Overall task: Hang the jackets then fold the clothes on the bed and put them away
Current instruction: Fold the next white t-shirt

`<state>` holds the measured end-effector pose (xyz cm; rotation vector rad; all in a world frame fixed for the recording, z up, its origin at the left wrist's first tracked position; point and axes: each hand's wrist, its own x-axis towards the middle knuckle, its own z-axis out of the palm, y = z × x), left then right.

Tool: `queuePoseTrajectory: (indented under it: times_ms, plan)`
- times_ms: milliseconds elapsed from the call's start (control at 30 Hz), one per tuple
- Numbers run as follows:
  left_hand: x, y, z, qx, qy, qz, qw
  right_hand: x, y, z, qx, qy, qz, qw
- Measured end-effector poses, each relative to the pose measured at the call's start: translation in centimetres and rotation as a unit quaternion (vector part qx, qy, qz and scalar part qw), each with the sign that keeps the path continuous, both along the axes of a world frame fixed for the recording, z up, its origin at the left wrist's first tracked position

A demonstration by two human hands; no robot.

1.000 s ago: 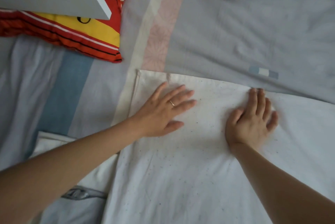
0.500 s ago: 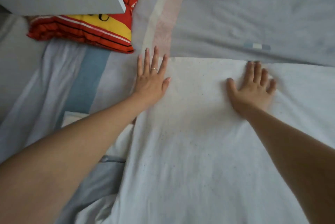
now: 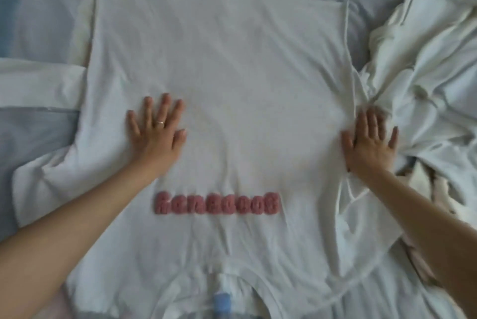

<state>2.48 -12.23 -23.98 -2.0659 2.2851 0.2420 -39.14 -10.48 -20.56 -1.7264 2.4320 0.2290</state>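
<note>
While both arms reach forward, the left hand lies flat with fingers spread on the white T-shirt, left of its middle. Spread on the bed, the shirt shows pink lettering between the forearms. The right hand presses flat, palm down, on the shirt's right edge, where crumpled white clothes lie just beside it.
</note>
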Motion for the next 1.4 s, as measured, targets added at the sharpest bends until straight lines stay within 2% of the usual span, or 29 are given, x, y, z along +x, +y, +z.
queuePoseTrajectory:
  times_ms: [67, 133, 200, 233, 367, 400, 467, 533, 600, 700, 800, 900, 1000, 1033, 1100, 1167, 1233, 1267, 1300, 1367, 1400]
  plan:
    - [-2.6, 2.0, 0.5, -0.003, 0.025, 0.011, 1.0, 2.7, 1.9, 0.5, -0.025, -0.033, 0.037, 0.998]
    - [-5.9, 6.1, 0.6, 0.001, 0.04, -0.082, 0.996, 5.3, 5.0, 0.7, -0.013, -0.069, 0.195, 0.978]
    - [-9.8, 12.4, 0.4, 0.03, 0.06, -0.182, 0.981, 5.2, 9.9, -0.4, 0.028, -0.052, 0.317, 0.947]
    - [-11.2, 15.4, 0.3, 0.063, 0.061, -0.204, 0.975, 4.4, 11.8, -0.8, 0.055, -0.054, 0.309, 0.948]
    - [-16.1, 24.0, 1.8, 0.177, 0.076, -0.2, 0.961, -0.5, 16.9, -0.4, 0.099, -0.044, 0.098, 0.989]
    - [-17.0, 24.5, 2.4, 0.198, 0.089, -0.212, 0.953, -1.1, 17.1, 0.3, 0.091, -0.061, 0.07, 0.992]
    - [-18.4, 24.2, 3.6, 0.253, 0.178, -0.207, 0.928, -1.3, 16.6, 2.0, 0.017, -0.109, 0.015, 0.994]
    - [-19.9, 23.1, 5.1, 0.207, 0.27, -0.192, 0.921, -2.3, 15.9, 3.2, -0.05, -0.091, -0.039, 0.994]
    - [-21.1, 21.2, 5.3, 0.172, 0.324, -0.156, 0.917, -3.8, 14.4, 3.7, -0.024, -0.09, -0.085, 0.992]
    - [-23.2, 18.5, 5.1, 0.227, 0.382, -0.102, 0.89, -6.0, 11.9, 3.7, 0.04, -0.136, -0.096, 0.985]
    - [-25.6, 16.8, 4.5, 0.326, 0.453, -0.041, 0.829, -7.0, 10.4, 5.1, 0.077, -0.227, -0.112, 0.964]
    - [-27.6, 16.4, 4.8, 0.395, 0.521, 0.09, 0.752, -7.7, 11.5, 7.9, 0.083, -0.327, -0.243, 0.909]
    - [-28.8, 15.3, 6.1, 0.444, 0.561, 0.191, 0.673, -7.3, 13.9, 11.3, 0.002, -0.419, -0.309, 0.854]
    - [-28.9, 14.8, 6.7, 0.457, 0.565, 0.224, 0.649, -6.6, 14.4, 12.4, -0.02, -0.453, -0.288, 0.844]
    - [-29.0, 14.1, 7.3, 0.483, 0.554, 0.265, 0.625, -4.3, 15.7, 14.4, -0.025, -0.531, -0.202, 0.823]
    - [-28.2, 13.9, 7.4, 0.501, 0.562, 0.257, 0.605, -1.5, 16.7, 15.1, 0.053, -0.555, -0.054, 0.828]
    - [-26.7, 14.4, 7.0, 0.468, 0.609, 0.242, 0.593, 1.0, 16.9, 14.7, 0.176, -0.54, 0.062, 0.821]
    - [-26.1, 14.2, 7.0, 0.459, 0.627, 0.274, 0.567, 1.8, 16.6, 14.3, 0.206, -0.533, 0.083, 0.817]
    - [-25.2, 13.9, 7.2, 0.452, 0.661, 0.329, 0.502, 2.4, 16.1, 13.6, 0.196, -0.525, 0.086, 0.824]
    - [-22.0, 14.5, 6.4, 0.459, 0.71, 0.385, 0.37, 3.4, 14.5, 11.8, 0.1, -0.499, 0.06, 0.859]
    - [-20.7, 14.9, 5.9, 0.461, 0.706, 0.404, 0.355, 3.4, 13.3, 10.6, 0.053, -0.462, 0.06, 0.883]
